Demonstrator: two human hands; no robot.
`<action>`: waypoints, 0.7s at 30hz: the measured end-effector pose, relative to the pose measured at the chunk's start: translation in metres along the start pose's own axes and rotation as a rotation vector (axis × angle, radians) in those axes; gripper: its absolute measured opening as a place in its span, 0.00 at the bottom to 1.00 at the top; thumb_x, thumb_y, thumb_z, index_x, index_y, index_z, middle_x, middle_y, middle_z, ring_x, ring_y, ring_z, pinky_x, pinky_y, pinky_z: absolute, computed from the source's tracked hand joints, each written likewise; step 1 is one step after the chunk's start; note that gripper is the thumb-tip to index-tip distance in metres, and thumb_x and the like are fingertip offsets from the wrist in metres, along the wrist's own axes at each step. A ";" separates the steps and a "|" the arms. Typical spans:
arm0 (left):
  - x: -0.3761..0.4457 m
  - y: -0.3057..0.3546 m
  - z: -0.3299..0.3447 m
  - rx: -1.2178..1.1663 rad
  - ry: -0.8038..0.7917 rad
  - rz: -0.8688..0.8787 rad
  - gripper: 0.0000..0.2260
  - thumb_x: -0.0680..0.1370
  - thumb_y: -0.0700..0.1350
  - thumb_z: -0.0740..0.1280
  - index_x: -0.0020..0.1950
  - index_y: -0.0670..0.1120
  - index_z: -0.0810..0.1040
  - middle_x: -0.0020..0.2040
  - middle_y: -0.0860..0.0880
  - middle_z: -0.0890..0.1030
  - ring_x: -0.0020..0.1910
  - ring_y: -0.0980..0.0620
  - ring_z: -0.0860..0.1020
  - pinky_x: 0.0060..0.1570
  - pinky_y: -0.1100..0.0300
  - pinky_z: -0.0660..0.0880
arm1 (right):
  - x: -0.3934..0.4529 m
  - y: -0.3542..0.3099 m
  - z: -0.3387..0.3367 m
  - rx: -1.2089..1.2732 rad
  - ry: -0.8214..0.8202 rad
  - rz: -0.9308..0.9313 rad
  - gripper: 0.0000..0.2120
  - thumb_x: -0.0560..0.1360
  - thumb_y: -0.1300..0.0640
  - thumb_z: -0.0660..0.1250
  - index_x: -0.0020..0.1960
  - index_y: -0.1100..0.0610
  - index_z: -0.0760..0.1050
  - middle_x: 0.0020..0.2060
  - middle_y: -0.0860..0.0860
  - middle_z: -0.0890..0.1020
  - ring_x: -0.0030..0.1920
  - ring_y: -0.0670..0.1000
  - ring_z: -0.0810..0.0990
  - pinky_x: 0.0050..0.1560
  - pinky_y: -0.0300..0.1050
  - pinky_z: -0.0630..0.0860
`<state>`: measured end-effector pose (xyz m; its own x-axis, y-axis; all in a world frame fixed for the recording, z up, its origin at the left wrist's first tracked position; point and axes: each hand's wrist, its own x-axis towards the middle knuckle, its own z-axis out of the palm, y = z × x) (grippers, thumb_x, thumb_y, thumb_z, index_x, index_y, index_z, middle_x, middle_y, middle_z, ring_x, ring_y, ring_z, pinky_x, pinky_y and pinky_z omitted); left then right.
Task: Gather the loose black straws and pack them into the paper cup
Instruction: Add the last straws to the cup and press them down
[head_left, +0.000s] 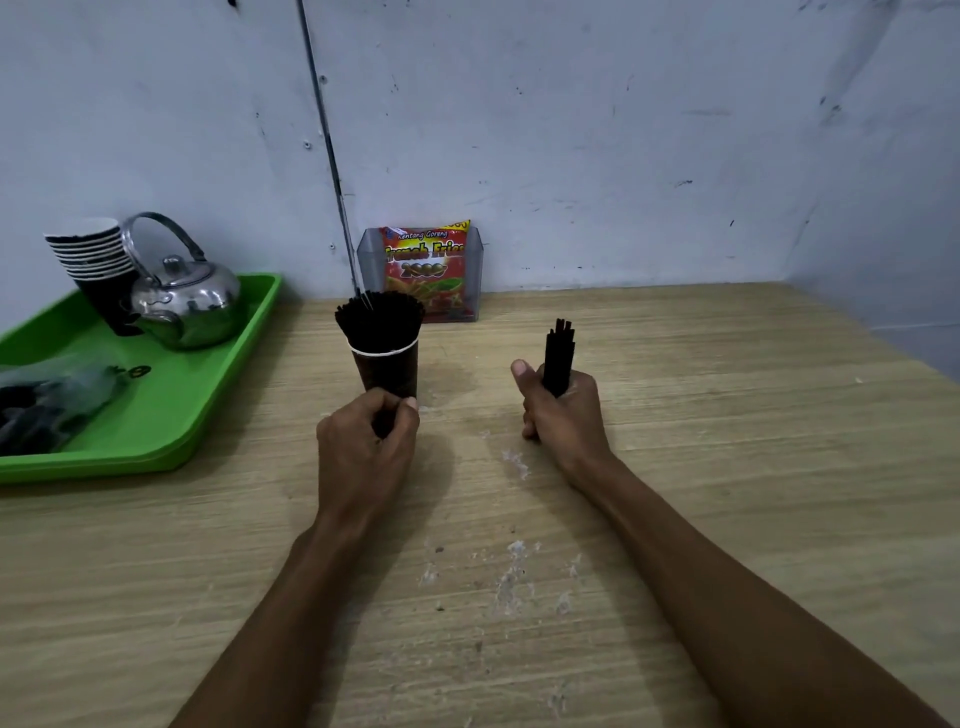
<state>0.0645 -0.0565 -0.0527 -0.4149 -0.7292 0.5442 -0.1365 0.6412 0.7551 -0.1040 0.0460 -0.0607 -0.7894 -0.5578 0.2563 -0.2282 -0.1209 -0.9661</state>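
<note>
green tray (208, 395): kettle (184, 299), stacked cups (93, 254), plastic bag (47, 400) | snack packet (425, 267) by wall

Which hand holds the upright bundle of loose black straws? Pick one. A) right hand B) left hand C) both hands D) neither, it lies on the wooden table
A: the right hand is curled round the thin black plastic straw bundle, while the left hand steadies the dark paper cup.

Both forearms stretched forward, bare. Left hand (366, 441) curled, knuckles up, thumb and fingers closed round something dark. Right hand (558, 402) fisted upright, thumb raised on its left side, gripping a bundle.
</note>
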 end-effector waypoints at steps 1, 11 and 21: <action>0.000 0.004 0.000 -0.004 0.000 0.027 0.06 0.77 0.39 0.69 0.40 0.43 0.81 0.31 0.50 0.80 0.31 0.51 0.80 0.33 0.47 0.78 | -0.001 0.001 0.000 -0.010 0.001 -0.015 0.25 0.78 0.51 0.68 0.33 0.69 0.68 0.26 0.60 0.70 0.26 0.56 0.69 0.29 0.49 0.70; 0.018 0.116 0.038 0.312 -0.543 0.469 0.39 0.70 0.36 0.57 0.81 0.44 0.47 0.82 0.46 0.51 0.80 0.50 0.53 0.77 0.57 0.55 | 0.001 0.009 -0.007 -0.116 -0.018 -0.112 0.20 0.75 0.63 0.66 0.29 0.64 0.61 0.22 0.56 0.66 0.26 0.44 0.62 0.29 0.40 0.60; 0.025 0.115 0.042 0.549 -0.723 0.330 0.36 0.73 0.33 0.54 0.80 0.49 0.52 0.81 0.52 0.52 0.80 0.55 0.50 0.78 0.53 0.53 | -0.003 0.002 -0.008 -0.051 -0.075 -0.083 0.24 0.72 0.47 0.64 0.34 0.69 0.68 0.27 0.66 0.74 0.27 0.52 0.68 0.30 0.46 0.64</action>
<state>0.0002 0.0091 0.0328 -0.9362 -0.2864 0.2036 -0.2390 0.9437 0.2285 -0.1070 0.0543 -0.0626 -0.7223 -0.6076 0.3304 -0.3213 -0.1283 -0.9383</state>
